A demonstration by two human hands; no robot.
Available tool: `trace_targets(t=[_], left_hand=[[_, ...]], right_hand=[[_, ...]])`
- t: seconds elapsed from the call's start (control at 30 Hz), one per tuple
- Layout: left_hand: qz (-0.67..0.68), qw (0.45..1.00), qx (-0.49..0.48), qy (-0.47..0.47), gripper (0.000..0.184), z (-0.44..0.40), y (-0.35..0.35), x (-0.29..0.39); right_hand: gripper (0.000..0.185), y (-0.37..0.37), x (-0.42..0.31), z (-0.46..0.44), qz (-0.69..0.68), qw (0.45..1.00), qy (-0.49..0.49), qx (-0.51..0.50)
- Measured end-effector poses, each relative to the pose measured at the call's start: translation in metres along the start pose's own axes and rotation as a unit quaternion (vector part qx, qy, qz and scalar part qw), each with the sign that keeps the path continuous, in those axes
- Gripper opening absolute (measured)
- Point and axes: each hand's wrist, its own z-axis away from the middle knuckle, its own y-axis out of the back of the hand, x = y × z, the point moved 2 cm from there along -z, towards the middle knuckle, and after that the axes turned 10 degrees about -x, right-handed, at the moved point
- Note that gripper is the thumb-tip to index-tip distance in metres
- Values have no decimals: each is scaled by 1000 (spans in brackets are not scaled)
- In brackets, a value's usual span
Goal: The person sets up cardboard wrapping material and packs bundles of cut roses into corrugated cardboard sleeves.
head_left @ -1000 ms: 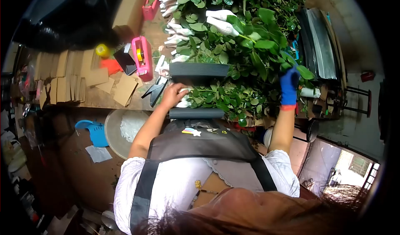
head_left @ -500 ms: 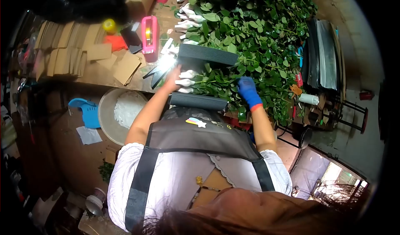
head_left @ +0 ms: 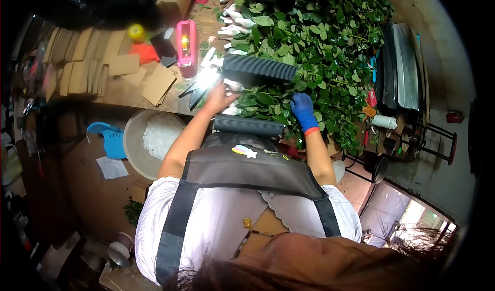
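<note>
My bare left hand (head_left: pixel 220 98) is at the white-wrapped flower heads (head_left: pixel 234 85), between two dark ribbed pads; its fingers are bent over one of the heads. Leafy stems (head_left: pixel 263 96) run right from the heads. On their leafy part is my right hand (head_left: pixel 303 110), in a blue glove with a red cuff, its fingers curled in against the greenery. The glove hides exactly what it grips. One ribbed pad (head_left: pixel 258 67) stands behind the stems, the other ribbed pad (head_left: pixel 247 125) in front, near my apron.
A big pile of leafy stems (head_left: pixel 319 38) covers the table's back right. To the left are a pink tape dispenser (head_left: pixel 187 48), a phone (head_left: pixel 164 49), scissors (head_left: pixel 193 96) and cardboard pieces (head_left: pixel 82 59). Below the table edge stands a round tub (head_left: pixel 135 151) with white material inside.
My left hand has shifted right, its fingers now over the white-wrapped heads. My right hand has moved slightly left along the leafy stems.
</note>
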Motion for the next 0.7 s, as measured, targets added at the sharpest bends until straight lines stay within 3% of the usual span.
trace_targets(t=[0.03, 0.1, 0.13, 0.17, 0.23, 0.3, 0.33, 0.43, 0.47, 0.5, 0.53, 0.57, 0.6, 0.63, 0.67, 0.7], left_hand=[[-8, 1000, -20, 0, 48, -3, 1, -1], [-23, 998, -58, 0, 42, -8, 2, -1], [-17, 999, -40, 26, 36, -9, 2, -3], [-59, 998, -15, -8, 36, -12, -1, -9], [-143, 986, 34, -73, 34, -15, -5, -15], [-145, 989, 29, -20, 31, -14, -12, -18], [-142, 989, 34, -12, 31, -13, -14, -17], [-141, 990, 16, -2, 35, -8, -5, 1], [-148, 989, 3, 7, 36, -4, -2, 9], [-156, 988, -13, 14, 37, -2, -1, 11], [-199, 980, -8, -8, 37, -15, -27, -43], [-35, 998, -26, -45, 35, -16, -29, -55], [132, 987, -48, -77, 34, -17, -31, -65], [-95, 988, 3, -121, 33, -8, -7, -19], [-60, 997, -9, -55, 36, -15, -16, -29], [-129, 989, -50, -50, 38, -14, -10, -19]], right_hand=[[18, 2, 4, -1, -8, 1000, 6, -24], [17, 11, 14, 11, -126, 989, 63, 42], [17, 16, 20, 18, -192, 975, 84, 76], [19, 20, 23, 21, -258, 954, 105, 110], [18, 18, 26, 20, -203, 961, 40, 184], [19, 12, 17, 17, -163, 963, -6, 212], [24, 10, 12, 12, -71, 990, -24, 123], [32, 63, -36, 17, 162, 978, -106, 79], [37, 81, -42, 15, 82, 987, -140, -16], [37, 107, -57, 15, 56, 991, -113, -52], [37, 133, -77, 18, 28, 992, -89, -89], [37, 143, -94, 20, 1, 990, -66, -125], [36, 139, -107, 15, -2, 995, -36, -95], [35, 135, -115, 5, -2, 998, -5, -64], [34, 123, -116, -8, 29, 996, 11, -84], [35, 116, -113, -9, 27, 996, 0, -87]])
